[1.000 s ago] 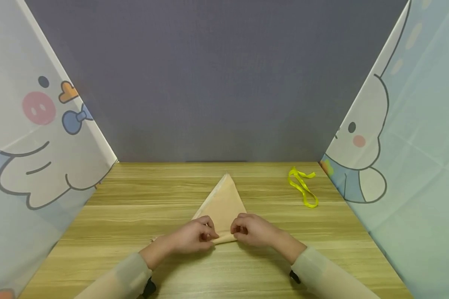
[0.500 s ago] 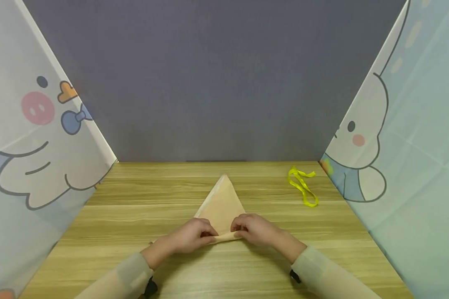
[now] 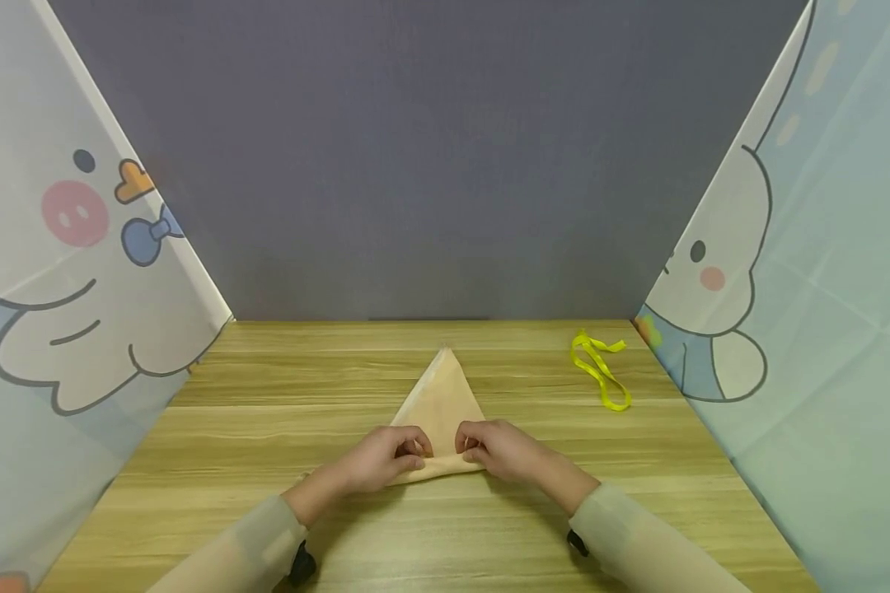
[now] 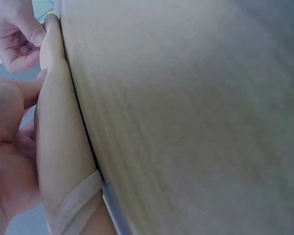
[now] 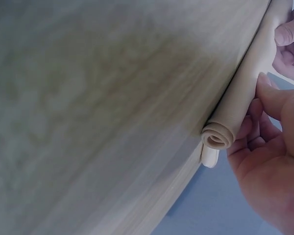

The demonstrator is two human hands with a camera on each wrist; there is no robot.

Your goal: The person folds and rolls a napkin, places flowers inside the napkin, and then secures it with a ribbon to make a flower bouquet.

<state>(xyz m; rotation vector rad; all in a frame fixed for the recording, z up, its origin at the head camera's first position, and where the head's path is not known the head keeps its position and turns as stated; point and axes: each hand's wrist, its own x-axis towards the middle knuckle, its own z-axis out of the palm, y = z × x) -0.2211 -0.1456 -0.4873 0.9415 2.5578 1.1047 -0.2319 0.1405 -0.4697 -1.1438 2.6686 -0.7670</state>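
Note:
A beige cloth (image 3: 445, 403) lies as a triangle, its tip pointing away from me and its near edge rolled into a tube. The left hand (image 3: 388, 455) holds the left part of the roll, thumb on the near side and fingers curled over the far side. On the right part, the right hand (image 3: 498, 448) grips the roll in the same way. Layers spiral at the open end of the rolled cloth (image 5: 216, 139) in the right wrist view. In the left wrist view, a pale band crosses the rolled cloth (image 4: 63, 142) near its lower end.
A yellow ribbon (image 3: 601, 375) lies loosely looped on the wooden table (image 3: 267, 371) at the back right. A grey panel (image 3: 430, 165) stands behind the table. Printed cartoon curtains (image 3: 111, 272) flank both sides.
The near edge has been rolled further away from me, making a thicker tube and a shorter flat triangle. Both hands have shifted slightly forward with it. The yellow ribbon has stayed still.

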